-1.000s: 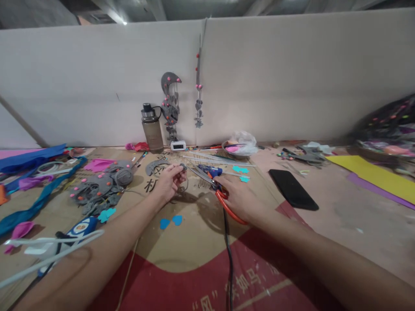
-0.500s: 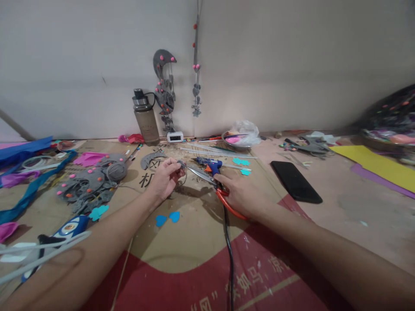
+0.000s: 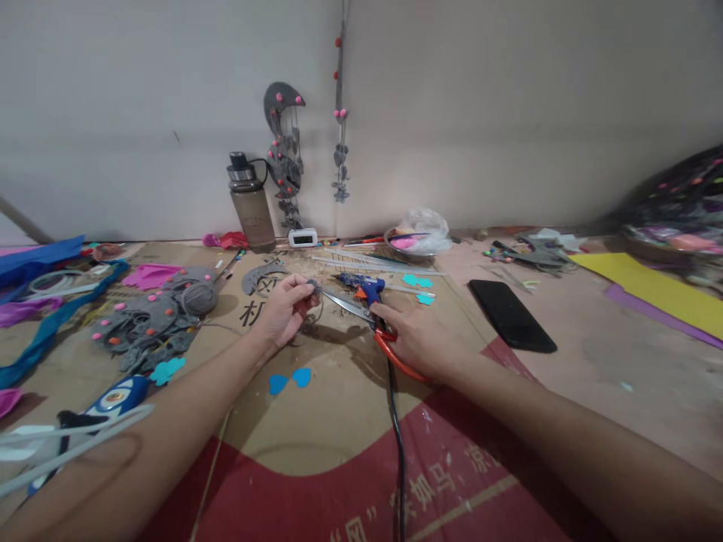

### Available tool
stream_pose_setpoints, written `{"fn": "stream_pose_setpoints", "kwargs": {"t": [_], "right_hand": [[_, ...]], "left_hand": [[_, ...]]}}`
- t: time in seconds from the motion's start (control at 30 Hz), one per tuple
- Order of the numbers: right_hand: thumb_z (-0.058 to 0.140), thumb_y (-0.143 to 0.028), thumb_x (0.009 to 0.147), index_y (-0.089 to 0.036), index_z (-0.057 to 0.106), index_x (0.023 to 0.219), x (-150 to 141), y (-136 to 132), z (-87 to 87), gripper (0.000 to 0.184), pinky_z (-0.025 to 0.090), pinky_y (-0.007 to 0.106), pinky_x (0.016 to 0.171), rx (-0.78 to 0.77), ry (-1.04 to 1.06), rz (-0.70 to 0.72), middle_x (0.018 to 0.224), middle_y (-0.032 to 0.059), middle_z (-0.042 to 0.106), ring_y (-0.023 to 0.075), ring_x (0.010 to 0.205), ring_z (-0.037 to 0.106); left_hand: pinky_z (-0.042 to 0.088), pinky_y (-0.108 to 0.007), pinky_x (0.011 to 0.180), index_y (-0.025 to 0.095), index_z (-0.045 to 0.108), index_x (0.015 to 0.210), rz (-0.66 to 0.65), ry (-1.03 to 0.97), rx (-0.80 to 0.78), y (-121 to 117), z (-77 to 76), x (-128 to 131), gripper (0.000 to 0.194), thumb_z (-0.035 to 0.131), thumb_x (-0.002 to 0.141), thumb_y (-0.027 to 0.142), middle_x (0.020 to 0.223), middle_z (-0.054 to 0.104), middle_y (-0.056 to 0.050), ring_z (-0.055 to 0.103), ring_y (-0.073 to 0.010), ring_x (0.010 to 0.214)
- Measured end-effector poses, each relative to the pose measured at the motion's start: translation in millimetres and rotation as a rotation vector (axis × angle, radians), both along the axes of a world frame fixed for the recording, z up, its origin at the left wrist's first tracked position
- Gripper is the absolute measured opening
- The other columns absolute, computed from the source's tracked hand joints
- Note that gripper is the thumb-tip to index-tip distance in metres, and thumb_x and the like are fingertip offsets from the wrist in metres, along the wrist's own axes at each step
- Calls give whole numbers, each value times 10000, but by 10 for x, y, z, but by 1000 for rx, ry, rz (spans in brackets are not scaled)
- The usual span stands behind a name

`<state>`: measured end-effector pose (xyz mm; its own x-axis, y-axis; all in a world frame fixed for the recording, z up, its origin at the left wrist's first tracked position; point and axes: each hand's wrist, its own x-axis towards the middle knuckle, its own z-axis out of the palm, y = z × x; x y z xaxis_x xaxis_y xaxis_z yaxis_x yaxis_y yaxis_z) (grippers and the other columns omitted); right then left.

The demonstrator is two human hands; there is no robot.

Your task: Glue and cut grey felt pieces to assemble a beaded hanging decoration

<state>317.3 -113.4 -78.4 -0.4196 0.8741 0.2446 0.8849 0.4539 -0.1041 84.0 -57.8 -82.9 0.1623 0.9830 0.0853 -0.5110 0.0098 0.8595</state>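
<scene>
My left hand point(image 3: 289, 307) pinches a small grey felt piece point(image 3: 312, 284) with a grey yarn tail hanging below it. In my right hand point(image 3: 415, 335) are red-handled scissors point(image 3: 346, 302), their blades pointing left, with the tips at the felt piece. Whether the tips touch it I cannot tell. Just behind the scissors lies a blue glue gun point(image 3: 367, 286), its black cord point(image 3: 398, 436) running toward me. Two blue paper hearts point(image 3: 302, 377) rest on the cardboard in front of my hands. A ball of grey yarn point(image 3: 199, 297) sits left, by a heap of grey felt with pompoms point(image 3: 147, 316).
A black phone point(image 3: 511, 315) lies at right, near yellow sheets point(image 3: 649, 290). Along the wall stand a water bottle point(image 3: 251, 207), a small clock point(image 3: 303, 238) and a bowl with a plastic bag point(image 3: 423, 233). Grey felt garlands point(image 3: 285, 154) hang on the wall. Teal paper cutouts point(image 3: 168, 370) lie left.
The whole view has shifted slightly. Both hands keep nearly the same pose, the scissors' tips staying close to the felt piece.
</scene>
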Motion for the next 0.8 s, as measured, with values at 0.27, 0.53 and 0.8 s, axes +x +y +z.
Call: {"fn": "stream_pose_setpoints", "kwargs": {"t": [0.27, 0.53, 0.8], "right_hand": [[438, -276, 866, -250, 575, 1183, 7, 5, -10, 346, 380, 272, 687, 11, 11, 16, 954, 86, 646, 202, 828, 588], [446, -284, 859, -240, 585, 1191, 22, 11, -4, 362, 372, 270, 638, 3, -1, 6, 948, 97, 649, 201, 777, 588], [450, -259, 846, -233, 604, 1161, 20, 6, 13, 351, 375, 268, 658, 14, 12, 23, 952, 94, 664, 206, 814, 598]], "left_hand": [[414, -187, 544, 135, 524, 594, -18, 19, -16, -25, 25, 11, 200, 721, 616, 110, 666, 604, -18, 536, -78, 582], [427, -197, 565, 137, 531, 614, -29, 36, -5, 8, -16, -17, 188, 718, 624, 116, 691, 606, -13, 541, -77, 589], [426, -193, 557, 135, 520, 604, -34, 44, -8, -4, -1, -8, 200, 720, 612, 126, 687, 606, -11, 529, -66, 559]]}}
